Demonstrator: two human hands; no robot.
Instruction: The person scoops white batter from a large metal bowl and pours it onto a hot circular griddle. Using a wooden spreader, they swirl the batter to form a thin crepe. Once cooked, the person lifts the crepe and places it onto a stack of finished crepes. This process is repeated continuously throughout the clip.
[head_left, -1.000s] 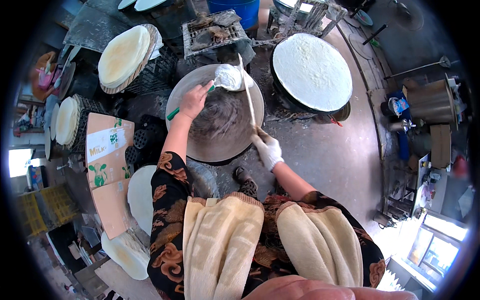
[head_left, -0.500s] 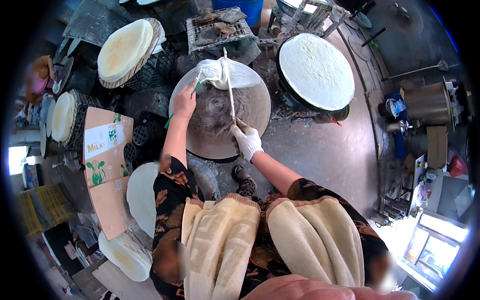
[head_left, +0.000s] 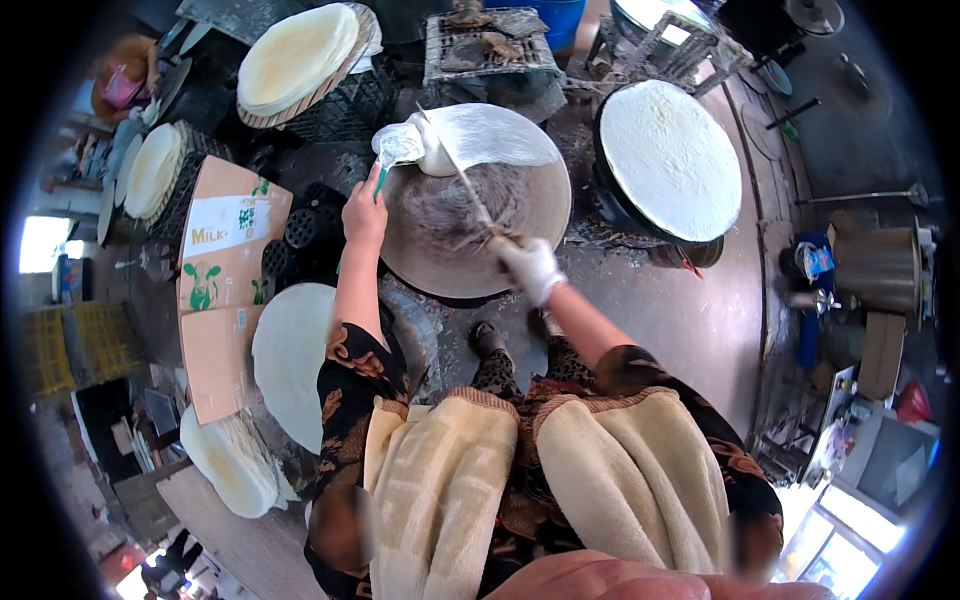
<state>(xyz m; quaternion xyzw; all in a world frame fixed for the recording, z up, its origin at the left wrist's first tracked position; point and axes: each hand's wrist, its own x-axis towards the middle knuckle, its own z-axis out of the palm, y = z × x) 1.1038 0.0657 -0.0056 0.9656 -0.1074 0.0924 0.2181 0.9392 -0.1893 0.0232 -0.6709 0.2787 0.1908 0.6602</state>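
A round griddle (head_left: 425, 235) lies before me, its bare part grey-brown and streaked. White batter (head_left: 495, 132) coats its far right side in a thin layer, with a thicker lump (head_left: 432, 155) near the far left rim. My left hand (head_left: 365, 212), bare, is closed around a green-handled tool (head_left: 380, 181) whose head is hidden in white batter, beside the lump. In a white glove, my right hand (head_left: 528, 268) grips a long thin wooden stick (head_left: 462, 178). That stick slants far and left across the griddle, its far part against the lump.
Right of the griddle stands another round pan (head_left: 670, 160) covered in white. Stacked flat round breads (head_left: 300, 60) rest on a slatted board at the far left. Nearer stand a cardboard sheet (head_left: 215, 290), black perforated cylinders (head_left: 300, 228) and a pale round sheet (head_left: 290, 360).
The batter layer has spread wider along the griddle's far right side. My right hand has swung right and the stick slants more. The whole view has shifted slightly.
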